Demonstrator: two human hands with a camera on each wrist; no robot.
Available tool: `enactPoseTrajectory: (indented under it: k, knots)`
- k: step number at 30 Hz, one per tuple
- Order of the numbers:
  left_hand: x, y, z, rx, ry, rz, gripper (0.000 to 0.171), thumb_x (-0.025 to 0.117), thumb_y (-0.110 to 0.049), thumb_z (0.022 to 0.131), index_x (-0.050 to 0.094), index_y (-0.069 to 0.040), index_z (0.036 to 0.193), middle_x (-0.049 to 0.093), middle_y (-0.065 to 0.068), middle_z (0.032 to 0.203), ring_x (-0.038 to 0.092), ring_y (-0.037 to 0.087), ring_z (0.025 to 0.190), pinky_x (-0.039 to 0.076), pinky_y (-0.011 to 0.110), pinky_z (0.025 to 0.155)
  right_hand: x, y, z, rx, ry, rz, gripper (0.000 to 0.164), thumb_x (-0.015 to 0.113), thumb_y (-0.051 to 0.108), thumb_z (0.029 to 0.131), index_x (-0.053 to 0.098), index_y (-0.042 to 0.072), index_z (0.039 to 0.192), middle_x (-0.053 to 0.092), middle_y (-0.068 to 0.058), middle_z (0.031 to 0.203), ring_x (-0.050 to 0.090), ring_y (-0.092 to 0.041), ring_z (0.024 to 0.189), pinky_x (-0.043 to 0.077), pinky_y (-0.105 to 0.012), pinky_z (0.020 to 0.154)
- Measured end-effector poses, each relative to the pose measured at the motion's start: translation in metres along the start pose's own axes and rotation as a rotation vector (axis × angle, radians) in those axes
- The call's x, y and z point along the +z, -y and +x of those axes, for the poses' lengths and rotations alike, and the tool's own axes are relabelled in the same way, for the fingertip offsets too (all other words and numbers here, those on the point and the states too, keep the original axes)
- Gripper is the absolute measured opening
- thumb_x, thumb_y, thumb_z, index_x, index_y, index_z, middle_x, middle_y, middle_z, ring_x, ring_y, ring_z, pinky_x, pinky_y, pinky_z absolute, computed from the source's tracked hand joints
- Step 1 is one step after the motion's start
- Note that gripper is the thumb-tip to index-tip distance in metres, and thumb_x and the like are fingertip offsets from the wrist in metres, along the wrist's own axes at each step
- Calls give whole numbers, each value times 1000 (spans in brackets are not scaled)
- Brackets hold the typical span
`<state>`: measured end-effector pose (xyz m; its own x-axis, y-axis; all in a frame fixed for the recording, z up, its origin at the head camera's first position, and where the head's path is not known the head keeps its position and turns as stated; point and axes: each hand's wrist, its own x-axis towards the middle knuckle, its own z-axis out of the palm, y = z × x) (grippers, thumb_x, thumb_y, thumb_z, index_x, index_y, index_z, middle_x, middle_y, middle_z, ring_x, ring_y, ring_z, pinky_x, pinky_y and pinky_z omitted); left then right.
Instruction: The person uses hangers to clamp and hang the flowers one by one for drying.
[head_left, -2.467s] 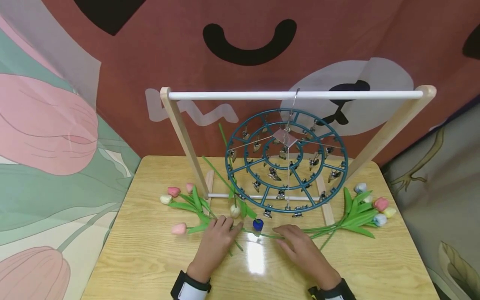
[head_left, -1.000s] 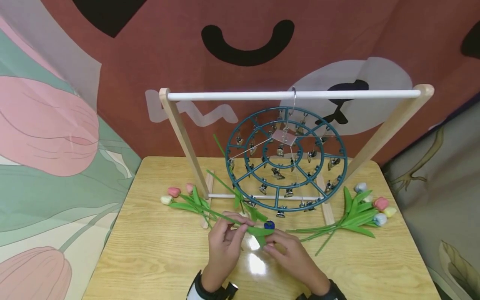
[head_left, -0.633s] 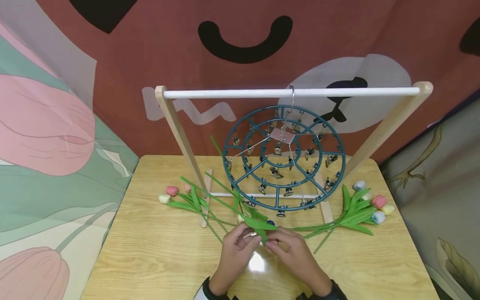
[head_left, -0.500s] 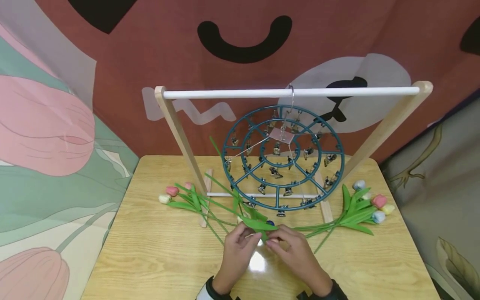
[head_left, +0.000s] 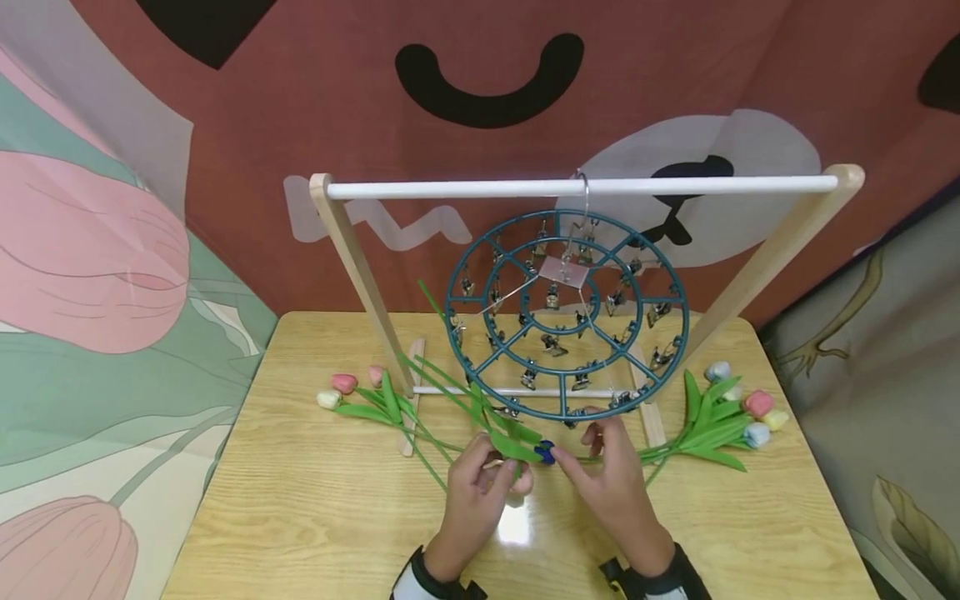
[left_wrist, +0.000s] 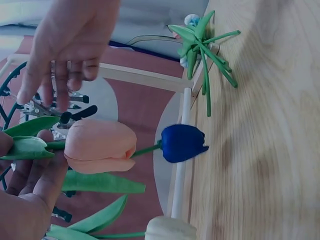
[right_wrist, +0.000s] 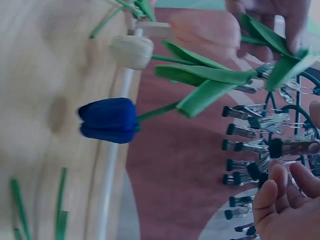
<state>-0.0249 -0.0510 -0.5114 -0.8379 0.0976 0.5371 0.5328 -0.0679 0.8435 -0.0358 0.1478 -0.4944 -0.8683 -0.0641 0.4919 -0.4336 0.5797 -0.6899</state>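
My left hand (head_left: 474,492) pinches a pink tulip (left_wrist: 100,146) by its green stem just behind the bloom. The bloom (head_left: 522,481) points down and the stem rises toward the hanger's left side. Beside it hang a blue tulip (right_wrist: 107,120) and a white tulip (right_wrist: 132,52), both blooms downward, under the round clip hanger (head_left: 564,410). My right hand (head_left: 617,475) is raised at the hanger's front rim, thumb and fingers spread apart. In the right wrist view its fingertips are close to a metal clip (right_wrist: 295,147), and nothing is gripped.
The hanger hooks on a white rail (head_left: 465,189) of a wooden stand (head_left: 772,267). More tulips lie at the left (head_left: 390,400) and a bunch of tulips (head_left: 708,433) at the right of the wooden table (head_left: 315,517). A printed cloth (head_left: 480,150) hangs behind.
The pink tulip has come up off the table into my left hand, bloom downward. My right hand has let go of it and moved right and up to the clips. The hanger has turned slightly.
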Motion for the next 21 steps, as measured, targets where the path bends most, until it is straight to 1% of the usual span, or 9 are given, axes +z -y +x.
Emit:
enactPoseTrajectory:
  k: [2, 4, 8, 10, 11, 14, 17, 18, 21]
  knots:
    - [0, 1, -1, 2, 0, 17, 29, 57, 22, 90, 60, 14, 117, 64, 27, 106, 73, 35, 89, 67, 40, 73, -1, 1, 6, -34, -6, 26, 59, 86, 11, 82, 56, -3, 131, 59, -4, 98, 51, -12, 77, 50, -19, 62]
    - [0, 1, -1, -7, 1, 29, 28, 58, 21, 90, 60, 13, 118, 65, 26, 106, 73, 34, 88, 67, 39, 73, -2, 3, 10, -51, -3, 77, 57, 83, 1, 80, 59, 0, 132, 62, -4, 100, 53, -10, 78, 50, -17, 63]
    - [0, 1, -2, -21, 4, 60, 28, 60, 19, 92, 60, 12, 118, 66, 25, 106, 74, 24, 90, 67, 38, 71, -1, 6, 16, -102, -25, 173, 48, 80, -15, 75, 66, -2, 119, 67, -9, 95, 58, -7, 78, 52, -12, 63]
    - [0, 2, -1, -21, 0, 74, 28, 60, 19, 92, 61, 11, 119, 66, 25, 106, 74, 25, 88, 67, 37, 71, 0, 7, 17, -100, -31, 237, 45, 80, -18, 74, 67, -3, 115, 69, -13, 97, 63, -7, 80, 56, -10, 65]
    - [0, 2, -1, -21, -3, 84, 28, 61, 18, 92, 61, 10, 118, 66, 25, 106, 74, 25, 88, 67, 37, 70, 0, 8, 18, -97, -22, 292, 44, 79, -20, 74, 66, -5, 114, 69, -16, 100, 66, -8, 84, 59, -12, 68]
    - [0, 4, -1, -21, -14, 109, 27, 62, 17, 92, 62, 8, 117, 66, 24, 104, 74, 30, 84, 67, 36, 70, 0, 10, 21, -72, 9, 450, 44, 75, -26, 74, 64, -9, 113, 67, -16, 108, 71, -9, 93, 64, -20, 77]
    - [-1, 5, -1, -18, -15, 124, 26, 63, 16, 92, 62, 8, 116, 67, 24, 103, 74, 34, 83, 67, 35, 71, 0, 12, 23, -60, 30, 559, 41, 72, -28, 75, 63, -14, 112, 67, -16, 108, 73, -11, 95, 65, -25, 77]
    - [-1, 6, -1, -15, -15, 126, 26, 63, 17, 92, 62, 8, 117, 67, 24, 103, 74, 35, 82, 67, 34, 72, 0, 12, 23, -59, 31, 563, 40, 74, -27, 75, 62, -15, 111, 69, -15, 107, 74, -11, 92, 65, -25, 75]
    - [-1, 6, 0, -6, -13, 121, 26, 63, 17, 92, 61, 9, 117, 67, 25, 104, 74, 37, 83, 67, 34, 72, 1, 12, 23, -52, 27, 559, 33, 78, -16, 80, 64, -15, 109, 70, -20, 100, 75, -15, 86, 65, -25, 71]
